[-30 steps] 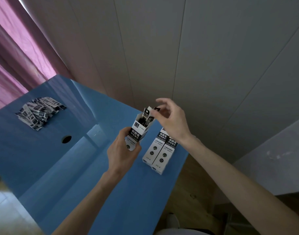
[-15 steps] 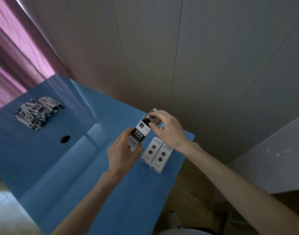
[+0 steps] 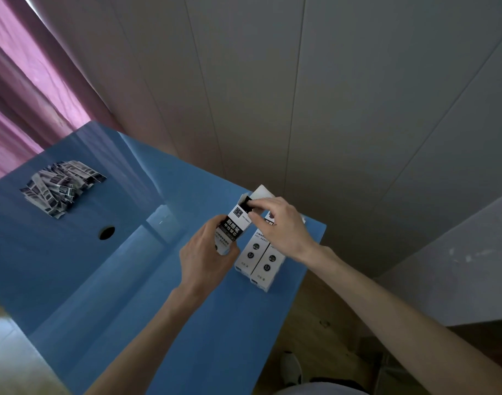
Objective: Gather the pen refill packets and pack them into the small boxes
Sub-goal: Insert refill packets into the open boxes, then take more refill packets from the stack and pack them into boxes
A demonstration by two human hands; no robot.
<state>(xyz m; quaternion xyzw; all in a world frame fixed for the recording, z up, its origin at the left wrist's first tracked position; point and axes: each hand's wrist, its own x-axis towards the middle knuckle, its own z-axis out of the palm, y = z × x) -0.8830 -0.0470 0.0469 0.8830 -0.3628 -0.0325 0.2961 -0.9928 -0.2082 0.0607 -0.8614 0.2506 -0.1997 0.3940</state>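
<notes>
My left hand (image 3: 205,253) grips the lower end of a small white-and-black box (image 3: 236,225), held tilted above the blue table (image 3: 130,295). The box's top flap stands open. My right hand (image 3: 278,225) rests its fingertips on the dark refill packets (image 3: 247,206) inside the box's mouth. Two more small boxes (image 3: 262,259) lie side by side on the table under my right hand. A pile of loose refill packets (image 3: 60,191) lies at the far left of the table.
A round hole (image 3: 106,232) is cut in the tabletop left of my hands. A pink curtain (image 3: 30,89) hangs at the left and a panelled wall (image 3: 301,95) stands behind the table. The table's right edge runs close beside the two lying boxes.
The packets that stuck out of the box have gone down inside it. My right hand has dropped from above the box onto its open mouth.
</notes>
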